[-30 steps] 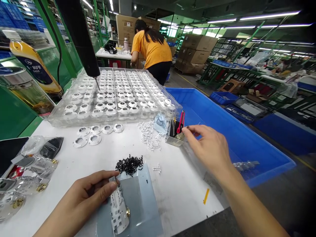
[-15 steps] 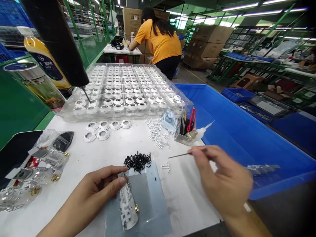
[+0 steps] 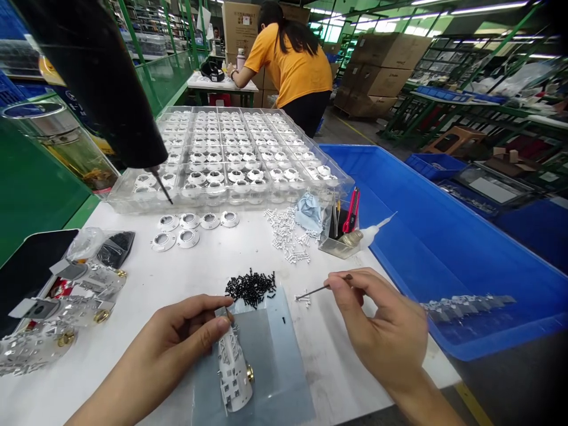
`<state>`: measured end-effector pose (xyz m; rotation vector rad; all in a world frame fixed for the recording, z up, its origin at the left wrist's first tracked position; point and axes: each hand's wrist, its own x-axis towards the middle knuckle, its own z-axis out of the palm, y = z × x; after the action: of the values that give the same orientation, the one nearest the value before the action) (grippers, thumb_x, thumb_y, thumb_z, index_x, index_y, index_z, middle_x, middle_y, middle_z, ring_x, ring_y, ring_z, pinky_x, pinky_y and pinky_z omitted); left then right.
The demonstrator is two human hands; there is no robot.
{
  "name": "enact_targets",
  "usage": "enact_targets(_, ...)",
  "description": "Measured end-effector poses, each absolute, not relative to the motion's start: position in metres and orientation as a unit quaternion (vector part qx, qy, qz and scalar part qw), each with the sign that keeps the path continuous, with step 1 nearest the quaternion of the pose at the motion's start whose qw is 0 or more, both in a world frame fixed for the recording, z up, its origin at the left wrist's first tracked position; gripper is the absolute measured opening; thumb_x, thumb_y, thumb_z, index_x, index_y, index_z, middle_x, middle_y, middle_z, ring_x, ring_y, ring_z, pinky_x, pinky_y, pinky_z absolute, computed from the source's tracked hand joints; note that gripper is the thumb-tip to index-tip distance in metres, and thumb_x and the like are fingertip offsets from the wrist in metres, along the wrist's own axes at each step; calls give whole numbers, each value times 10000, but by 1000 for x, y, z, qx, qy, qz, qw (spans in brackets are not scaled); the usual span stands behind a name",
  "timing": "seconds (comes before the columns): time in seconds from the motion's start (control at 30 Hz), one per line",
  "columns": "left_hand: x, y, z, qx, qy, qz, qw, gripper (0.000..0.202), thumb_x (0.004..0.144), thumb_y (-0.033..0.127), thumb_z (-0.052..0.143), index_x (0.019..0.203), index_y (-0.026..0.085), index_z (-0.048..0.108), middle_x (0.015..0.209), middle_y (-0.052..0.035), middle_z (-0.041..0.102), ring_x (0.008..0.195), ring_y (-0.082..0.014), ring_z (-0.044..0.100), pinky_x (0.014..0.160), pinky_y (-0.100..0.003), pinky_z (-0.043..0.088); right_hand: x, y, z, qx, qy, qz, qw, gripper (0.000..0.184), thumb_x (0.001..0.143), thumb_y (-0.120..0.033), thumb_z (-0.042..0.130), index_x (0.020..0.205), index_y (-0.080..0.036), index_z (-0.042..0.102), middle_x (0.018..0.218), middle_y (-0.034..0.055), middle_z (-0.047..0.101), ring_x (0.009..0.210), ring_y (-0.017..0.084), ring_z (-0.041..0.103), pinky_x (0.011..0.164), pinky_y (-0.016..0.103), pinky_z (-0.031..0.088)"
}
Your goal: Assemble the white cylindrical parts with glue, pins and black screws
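Note:
My left hand [image 3: 190,337] pinches the upper end of a white tapered model part [image 3: 234,378] with lattice detail and a gold round fitting on its side. That part lies on a blue-grey plastic sheet [image 3: 284,367]. My right hand [image 3: 377,325] holds a pair of thin metal tweezers [image 3: 317,290], seen edge-on, between thumb and fingers. The tips reach a few small white parts [image 3: 304,299]; whether they grip one I cannot tell. Just beyond my left hand lies a heap of black screws [image 3: 251,288], and one loose screw [image 3: 284,320] rests on the sheet.
A black electric screwdriver [image 3: 110,100] hangs at upper left. White rings [image 3: 189,238] lie before a clear compartment tray [image 3: 213,201]. More white pieces [image 3: 284,236] sit near a tool holder [image 3: 339,245]. A blue bin [image 3: 444,266] borders the right; a person [image 3: 293,65] leans over another table.
My right hand has moved left and down, bringing the tweezers' tips to the small white parts. My left hand stays on the model part. The view has shifted slightly.

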<state>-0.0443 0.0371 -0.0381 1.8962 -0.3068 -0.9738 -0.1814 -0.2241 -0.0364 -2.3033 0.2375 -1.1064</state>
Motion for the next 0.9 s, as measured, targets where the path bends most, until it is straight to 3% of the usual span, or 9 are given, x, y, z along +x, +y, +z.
enact_targets(0.13,-45,36,-35,763,-119,-399,494,613,894,670,708,1318,227,728,988,-45,784,885,-235,657,767,-303,504,-180,-224,-37,-857,95,-423,278,103,972,-136,726,910,-217,716,811,-8,703,668,145,584,613,295,486)
enact_targets(0.27,-46,35,-33,771,-127,-385,490,598,888,672,711,1294,235,741,929,-29,764,850,-227,647,717,-290,493,-181,-223,-38,-862,101,-418,269,110,979,-161,723,890,-226,710,813,-6,714,639,156,587,598,310,491)
enact_targets(0.37,-47,35,-33,771,-129,-386,490,598,889,682,699,1299,248,736,977,-30,781,902,-242,664,751,-293,500,-186,-232,-32,-857,115,-436,248,78,982,-187,731,930,-244,733,866,-1,741,713,179,648,648,320,518)
enact_targets(0.57,-49,35,-34,773,-129,-378,494,607,882,701,689,1284,247,738,907,-19,779,884,-250,683,751,-301,505,-186,-277,-2,-804,237,-535,105,104,1005,-352,724,982,-269,782,943,49,775,801,265,697,731,394,511)
enact_targets(0.67,-50,34,-34,765,-127,-378,506,605,879,688,699,1275,232,737,912,-19,783,907,-256,692,772,-302,513,-177,-296,8,-815,244,-520,70,162,1025,-387,686,1021,-259,785,988,77,780,815,287,690,714,406,485)
enact_targets(0.8,-49,34,-34,767,-130,-374,505,611,881,683,698,1273,216,743,893,-26,789,885,-259,688,738,-297,501,-171,-305,3,-858,225,-460,51,229,1016,-428,691,937,-239,791,933,44,777,728,233,662,682,371,457)
enact_targets(0.9,-49,34,-33,768,-137,-364,509,576,894,660,694,1259,218,751,886,-28,786,876,-262,687,731,-299,507,-179,-293,-11,-885,220,-404,69,246,1018,-451,691,1090,-235,783,926,32,755,753,223,658,681,356,456)
